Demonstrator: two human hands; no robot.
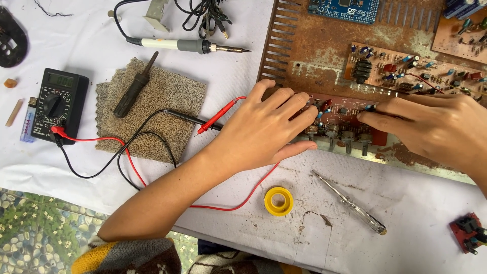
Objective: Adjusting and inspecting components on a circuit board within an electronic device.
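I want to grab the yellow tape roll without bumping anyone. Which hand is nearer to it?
Left. The left hand rests on the red circuit board just above the yellow tape roll; the right hand is farther off, up to the right.

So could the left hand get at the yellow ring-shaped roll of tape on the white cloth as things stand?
Probably yes. The left hand rests on the red circuit board, and the yellow ring-shaped roll of tape lies just below it on the white cloth, with only a thin red wire passing nearby.

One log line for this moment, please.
left hand: on red circuit board | right hand: fingertips on board | multimeter, probes: idle on table
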